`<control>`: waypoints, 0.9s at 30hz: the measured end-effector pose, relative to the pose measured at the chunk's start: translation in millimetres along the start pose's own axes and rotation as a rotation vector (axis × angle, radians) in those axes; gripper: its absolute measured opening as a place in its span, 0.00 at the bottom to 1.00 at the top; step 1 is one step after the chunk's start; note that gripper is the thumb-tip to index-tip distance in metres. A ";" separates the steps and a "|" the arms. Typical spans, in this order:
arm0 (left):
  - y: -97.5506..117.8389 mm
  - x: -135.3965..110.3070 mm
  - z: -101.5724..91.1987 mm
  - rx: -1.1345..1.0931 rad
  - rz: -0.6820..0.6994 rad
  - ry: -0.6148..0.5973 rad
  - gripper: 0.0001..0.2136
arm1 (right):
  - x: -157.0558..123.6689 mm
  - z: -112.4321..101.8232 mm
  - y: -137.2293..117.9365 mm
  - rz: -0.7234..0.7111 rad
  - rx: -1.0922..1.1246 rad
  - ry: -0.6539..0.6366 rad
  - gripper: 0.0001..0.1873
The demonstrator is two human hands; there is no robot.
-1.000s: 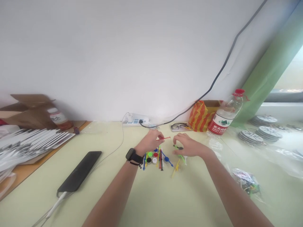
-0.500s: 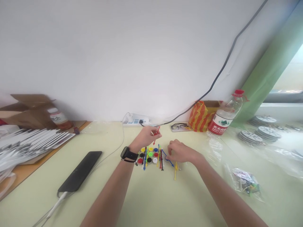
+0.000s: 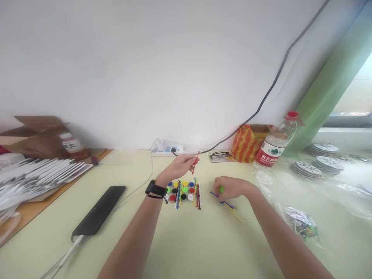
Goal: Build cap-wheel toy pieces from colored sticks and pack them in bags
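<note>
Pinching the red arrow (image 3: 195, 163) in the left hand (image 3: 180, 166) at centre, raised, seemingly to clear the discs (image 3: 185, 189); curling the right hand (image 3: 231, 186) over the blue arrow (image 3: 229, 204), lower right of centre, impossible to tell whether gripped.

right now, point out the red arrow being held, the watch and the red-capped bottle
red arrow (image 3: 194, 167): head view, its lower part
watch (image 3: 151, 187): head view, its dark face
red-capped bottle (image 3: 269, 152): head view, its label
</note>
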State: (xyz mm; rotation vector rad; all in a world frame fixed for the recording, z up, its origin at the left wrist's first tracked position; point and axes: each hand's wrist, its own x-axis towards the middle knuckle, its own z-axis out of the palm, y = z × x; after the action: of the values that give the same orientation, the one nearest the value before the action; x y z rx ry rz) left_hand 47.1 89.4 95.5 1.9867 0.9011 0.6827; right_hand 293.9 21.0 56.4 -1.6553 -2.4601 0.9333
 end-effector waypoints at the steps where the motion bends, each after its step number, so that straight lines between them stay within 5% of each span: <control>1: 0.0 -0.4 0.2 -0.008 -0.010 -0.014 0.21 | -2.2 -2.3 5.7 0.039 0.013 -0.015 0.06; 7: -5.5 -2.5 8.7 0.034 -0.062 -0.089 0.17 | -15.1 -12.9 39.2 0.144 0.063 0.034 0.11; 13: -10.7 2.2 23.6 -0.046 -0.030 -0.135 0.19 | -7.6 -15.1 5.6 -0.059 0.356 0.332 0.15; 17: -12.5 4.3 31.4 -0.098 0.017 -0.129 0.19 | 4.3 -6.4 -17.8 -0.193 0.666 0.278 0.16; 27: -8.5 1.9 28.5 -0.155 0.026 -0.137 0.18 | 13.9 1.0 -18.1 -0.221 0.905 0.297 0.15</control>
State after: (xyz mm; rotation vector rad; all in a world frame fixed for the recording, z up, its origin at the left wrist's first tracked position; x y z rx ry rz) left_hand 66.0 81.1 74.0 1.8843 0.7203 0.6046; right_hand 272.5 27.8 60.4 -1.0716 -1.5812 1.3499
